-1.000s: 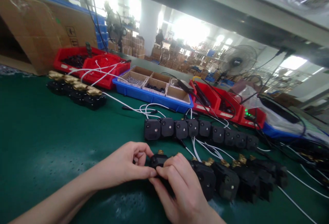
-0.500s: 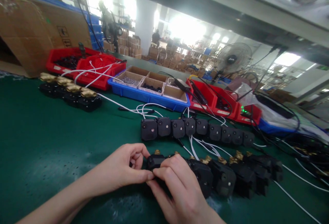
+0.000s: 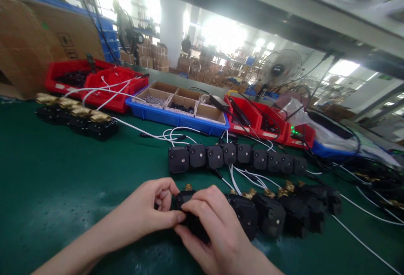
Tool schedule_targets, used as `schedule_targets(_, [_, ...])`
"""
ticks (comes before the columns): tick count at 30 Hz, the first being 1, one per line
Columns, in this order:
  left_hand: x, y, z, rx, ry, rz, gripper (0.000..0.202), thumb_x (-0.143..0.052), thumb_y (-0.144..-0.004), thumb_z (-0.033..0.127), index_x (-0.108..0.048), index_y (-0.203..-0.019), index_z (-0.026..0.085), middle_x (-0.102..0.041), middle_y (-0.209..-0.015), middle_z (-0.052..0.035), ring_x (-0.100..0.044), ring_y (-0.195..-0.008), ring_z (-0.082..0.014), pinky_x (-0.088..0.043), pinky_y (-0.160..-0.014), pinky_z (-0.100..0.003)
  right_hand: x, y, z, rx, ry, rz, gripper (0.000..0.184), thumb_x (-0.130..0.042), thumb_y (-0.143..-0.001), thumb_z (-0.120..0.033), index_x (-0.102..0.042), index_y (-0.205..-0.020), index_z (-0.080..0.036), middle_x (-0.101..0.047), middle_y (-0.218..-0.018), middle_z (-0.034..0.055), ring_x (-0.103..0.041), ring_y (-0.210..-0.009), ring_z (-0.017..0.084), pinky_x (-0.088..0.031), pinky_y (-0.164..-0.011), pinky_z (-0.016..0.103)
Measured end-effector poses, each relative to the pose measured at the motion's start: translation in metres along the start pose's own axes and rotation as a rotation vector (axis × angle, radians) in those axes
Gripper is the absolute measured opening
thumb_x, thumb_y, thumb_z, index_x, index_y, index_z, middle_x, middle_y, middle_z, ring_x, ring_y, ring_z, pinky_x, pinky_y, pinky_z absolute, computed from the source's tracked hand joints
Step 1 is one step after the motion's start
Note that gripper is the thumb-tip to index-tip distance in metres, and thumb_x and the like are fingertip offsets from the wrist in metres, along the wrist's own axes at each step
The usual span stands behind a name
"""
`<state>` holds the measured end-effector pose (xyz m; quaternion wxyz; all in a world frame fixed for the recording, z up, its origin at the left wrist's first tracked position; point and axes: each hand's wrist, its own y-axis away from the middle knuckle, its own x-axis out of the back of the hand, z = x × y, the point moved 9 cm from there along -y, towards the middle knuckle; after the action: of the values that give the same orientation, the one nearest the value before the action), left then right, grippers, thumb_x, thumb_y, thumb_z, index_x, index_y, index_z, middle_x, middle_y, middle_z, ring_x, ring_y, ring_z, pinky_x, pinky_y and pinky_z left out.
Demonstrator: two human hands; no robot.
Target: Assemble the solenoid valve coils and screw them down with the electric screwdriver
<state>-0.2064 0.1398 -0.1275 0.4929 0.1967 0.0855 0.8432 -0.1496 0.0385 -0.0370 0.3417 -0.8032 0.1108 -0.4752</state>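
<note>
Both hands are at the left end of the near row, on a black box-shaped unit [image 3: 185, 199] with a brass fitting [image 3: 188, 187] at its top. My left hand [image 3: 154, 205] grips its left side between thumb and fingers. My right hand [image 3: 217, 220] is closed over its front and right side, covering most of it. To the right stand several similar black units [image 3: 269, 216] with brass fittings. Behind them runs a second row of black units [image 3: 215, 157], with white cables [image 3: 249, 177] between the rows.
A blue tray [image 3: 176, 119] with cardboard compartments holds small parts. Red bins [image 3: 116, 102] stand at the back left, more red bins [image 3: 241, 128] to its right. Black units with brass valve bodies [image 3: 78, 111] lie at left on the green mat [image 3: 63, 182].
The view has shifted slightly, so most things sit a little further left. My right fingers have moved up a little over the black unit; both hands stay on it.
</note>
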Motion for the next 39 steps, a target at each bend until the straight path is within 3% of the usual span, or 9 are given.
schedule_targets(8, [0.000,0.002,0.003,-0.015,-0.012,-0.021,0.029,-0.067,-0.065,0.041,-0.051,-0.077,0.020,-0.044,-0.056,0.0102,-0.038,-0.053,-0.0094,-0.031,-0.054,-0.024,0.000,0.005,-0.008,0.105,0.088,0.033,0.016,-0.047,-0.096,-0.010,-0.060,-0.086,-0.012,-0.060,-0.079,0.0071,-0.055,-0.073,0.015,-0.052,-0.078,0.033])
schedule_targets(13, [0.001,0.000,0.002,-0.015,-0.022,-0.003,0.030,-0.067,-0.065,0.041,-0.052,-0.079,0.020,-0.045,-0.055,0.0101,-0.040,-0.054,-0.0100,-0.032,-0.055,-0.025,-0.010,0.012,-0.015,0.212,0.208,0.028,0.026,-0.050,-0.092,-0.006,-0.055,-0.068,-0.014,-0.051,-0.064,0.0033,-0.048,-0.063,0.015,-0.043,-0.059,0.031])
schedule_targets(19, [0.004,0.003,0.001,-0.026,-0.023,0.000,0.035,-0.072,-0.067,0.045,-0.056,-0.082,0.018,-0.045,-0.057,0.0091,-0.040,-0.056,-0.0098,-0.033,-0.056,-0.024,0.017,0.007,-0.008,0.094,-0.007,0.083,0.006,-0.054,-0.090,-0.007,-0.058,-0.089,-0.011,-0.059,-0.078,0.0071,-0.051,-0.073,0.016,-0.050,-0.065,0.030])
schedule_targets(22, [0.020,0.007,0.004,-0.046,0.165,0.106,0.046,-0.070,-0.073,0.059,-0.061,-0.088,0.016,-0.043,-0.055,0.0089,-0.033,-0.049,-0.0070,-0.025,-0.047,-0.019,0.040,0.004,0.005,-0.014,-0.033,0.158,0.018,-0.058,-0.086,0.000,-0.059,-0.099,-0.012,-0.061,-0.087,0.0071,-0.056,-0.080,0.014,-0.053,-0.072,0.026])
schedule_targets(26, [0.031,0.011,0.018,-0.112,0.736,0.187,0.054,-0.057,-0.083,0.068,-0.064,-0.087,0.015,-0.042,-0.054,0.0077,-0.016,-0.040,-0.0031,-0.010,-0.037,-0.017,0.056,-0.013,0.015,-0.078,-0.060,0.133,0.021,-0.059,-0.087,-0.002,-0.060,-0.104,-0.014,-0.062,-0.091,0.0060,-0.060,-0.085,0.012,-0.054,-0.076,0.021])
schedule_targets(29, [0.024,0.009,0.034,-0.104,1.017,0.140,0.053,-0.040,-0.096,0.058,-0.065,-0.083,0.012,-0.044,-0.058,0.0041,-0.022,-0.040,-0.0026,-0.016,-0.036,-0.014,0.046,-0.036,0.008,-0.032,-0.134,0.000,0.022,-0.061,-0.087,-0.006,-0.062,-0.107,-0.015,-0.064,-0.098,0.0065,-0.061,-0.091,0.014,-0.054,-0.080,0.022])
schedule_targets(32, [0.019,0.006,0.043,-0.044,1.135,0.195,0.057,-0.029,-0.102,0.049,-0.065,-0.082,0.010,-0.049,-0.062,0.0007,-0.035,-0.041,-0.0038,-0.026,-0.037,-0.012,0.026,-0.056,-0.004,0.082,-0.166,-0.119,0.019,-0.067,-0.084,-0.010,-0.065,-0.103,-0.013,-0.066,-0.102,0.0065,-0.058,-0.096,0.017,-0.052,-0.089,0.030])
schedule_targets(35, [0.014,0.003,0.047,0.004,1.182,0.223,0.051,-0.031,-0.103,0.043,-0.065,-0.086,0.009,-0.056,-0.068,-0.0033,-0.053,-0.050,-0.0086,-0.040,-0.043,-0.015,0.003,-0.068,-0.009,0.199,-0.025,-0.196,0.007,-0.060,-0.089,-0.011,-0.067,-0.092,-0.011,-0.066,-0.096,0.0073,-0.053,-0.091,0.020,-0.050,-0.088,0.036])
schedule_targets(39, [0.016,-0.002,0.051,-0.023,1.279,0.255,0.047,-0.032,-0.104,0.033,-0.063,-0.076,0.010,-0.058,-0.063,-0.0034,-0.057,-0.050,-0.0104,-0.047,-0.048,-0.017,-0.013,-0.075,-0.014,0.361,0.193,-0.302,0.015,-0.055,-0.092,-0.013,-0.067,-0.082,-0.012,-0.065,-0.093,0.0087,-0.052,-0.089,0.022,-0.051,-0.084,0.038])
